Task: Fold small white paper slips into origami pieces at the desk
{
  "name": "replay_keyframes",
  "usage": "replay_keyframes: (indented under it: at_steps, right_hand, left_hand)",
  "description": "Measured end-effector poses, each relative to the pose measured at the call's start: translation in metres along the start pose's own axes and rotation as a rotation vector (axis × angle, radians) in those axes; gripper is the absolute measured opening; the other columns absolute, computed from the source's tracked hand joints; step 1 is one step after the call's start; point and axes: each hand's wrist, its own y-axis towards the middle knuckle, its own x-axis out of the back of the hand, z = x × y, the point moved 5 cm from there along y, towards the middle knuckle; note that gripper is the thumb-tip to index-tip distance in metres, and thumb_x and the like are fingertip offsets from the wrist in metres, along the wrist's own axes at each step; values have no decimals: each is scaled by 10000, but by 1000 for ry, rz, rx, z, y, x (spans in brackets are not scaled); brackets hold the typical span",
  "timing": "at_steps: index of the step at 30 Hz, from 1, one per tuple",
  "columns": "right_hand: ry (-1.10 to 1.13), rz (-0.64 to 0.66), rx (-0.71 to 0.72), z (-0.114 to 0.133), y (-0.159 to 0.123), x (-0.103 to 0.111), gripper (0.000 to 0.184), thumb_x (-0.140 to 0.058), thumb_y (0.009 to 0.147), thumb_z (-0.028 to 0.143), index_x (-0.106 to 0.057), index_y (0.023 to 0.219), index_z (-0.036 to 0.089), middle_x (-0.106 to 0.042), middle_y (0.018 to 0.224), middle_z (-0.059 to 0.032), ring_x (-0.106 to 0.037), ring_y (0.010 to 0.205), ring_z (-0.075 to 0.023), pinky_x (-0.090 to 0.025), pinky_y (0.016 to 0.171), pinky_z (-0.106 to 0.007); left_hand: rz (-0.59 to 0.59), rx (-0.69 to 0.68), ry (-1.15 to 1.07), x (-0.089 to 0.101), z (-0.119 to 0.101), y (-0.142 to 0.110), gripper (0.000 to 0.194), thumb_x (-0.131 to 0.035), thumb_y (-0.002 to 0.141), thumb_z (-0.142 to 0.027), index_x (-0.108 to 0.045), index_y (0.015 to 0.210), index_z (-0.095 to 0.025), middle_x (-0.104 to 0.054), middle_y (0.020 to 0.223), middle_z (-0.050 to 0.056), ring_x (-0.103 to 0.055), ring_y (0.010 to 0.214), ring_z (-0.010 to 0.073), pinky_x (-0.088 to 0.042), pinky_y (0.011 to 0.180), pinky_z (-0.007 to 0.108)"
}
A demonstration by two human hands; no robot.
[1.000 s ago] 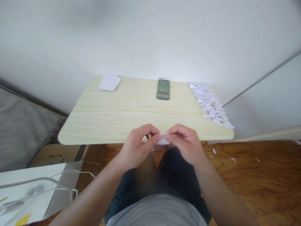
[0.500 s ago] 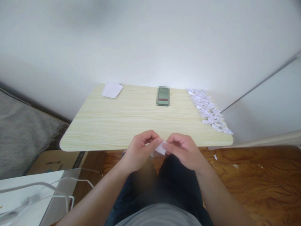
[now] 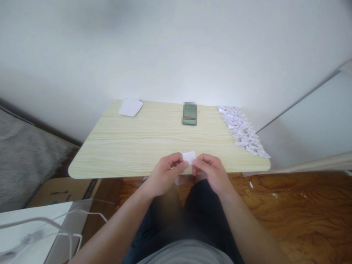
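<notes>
Small white paper (image 3: 189,157) held between two bare hands at the near edge of the pale wooden table (image 3: 154,143). The left hand (image 3: 166,174) pinches the paper at its left side, thumb toward the wearer and fingers curled behind; the right hand (image 3: 213,170) pinches the lower right corner in like fashion. The paper appears tilted, its upper edge free of both grips; whether any part of it touches the tabletop cannot be told from this angle.

Principal hazards, as judged: the grip covers only the margins of the paper, so unequal pulling by the two thumbs could skew a crease or tear a corner. Because the hands work at the table's near edge—with the wooden floor (image 3: 288,212) showing beyond it—a slackened pinch could let the paper drop off the table (a white scrap (image 3: 251,184) lies on the floor to the right).

At right, folded white pieces (image 3: 242,130) lie crowded in an overlapping band along the table's side; the nearest sits close to the corner, and a sweep of the right forearm could knock it over the edge. At far left, the flat white sheets (image 3: 131,107) rest slightly out of register—a brush could fan them. The green object (image 3: 189,114), pixelated, stands well apart from both hands.
</notes>
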Motion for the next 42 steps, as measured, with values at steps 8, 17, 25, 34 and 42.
replay_keyframes:
  at_steps: [8, 17, 25, 34, 42]
  right_hand:
    - [-105, 61, -201, -12, -1, -7, 253, -778, 846, 397, -729, 731, 177, -745, 706, -34, -647, 592, -134, -528, 592, -259]
    - [-207, -55, 128, 3, -1, 3, 281, -766, 835, 280, -746, 1111, 233, -762, 943, -39, -701, 854, -186, -559, 775, -312]
    - [-302, -46, 141, 1, 2, 8, 212, -754, 870, 297, -801, 1066, 231, -793, 997, -54, -713, 900, -206, -541, 834, -333]
    - [-385, -84, 169, 7, 3, 8, 146, -742, 861, 276, -771, 993, 221, -766, 924, -35, -694, 829, -192, -538, 793, -322]
    - [-834, -72, 484, -1, 8, 14, 143, -674, 918, 173, -771, 978, 259, -762, 1006, -55, -660, 1020, -248, -514, 954, -411]
  left_hand:
    - [-215, -12, -4, 9, 10, 6, 185, -694, 920, -353, -698, 958, -172, -664, 791, 16, -586, 759, 158, -447, 728, 289]
    - [-217, -7, -87, 10, 10, 9, 136, -733, 877, -276, -670, 921, -163, -655, 773, 4, -583, 726, 130, -434, 685, 253]
    - [-196, 78, -156, 12, 17, 11, 167, -747, 862, -312, -716, 921, -158, -679, 801, 14, -585, 714, 122, -448, 686, 247]
    - [-169, 63, -119, 10, 14, 11, 181, -727, 882, -322, -698, 961, -161, -684, 836, 19, -607, 764, 136, -463, 723, 257]
    - [-164, -181, 695, 5, 14, 4, 201, -660, 860, -193, -735, 1040, -241, -748, 1077, 54, -624, 1091, 265, -454, 953, 409]
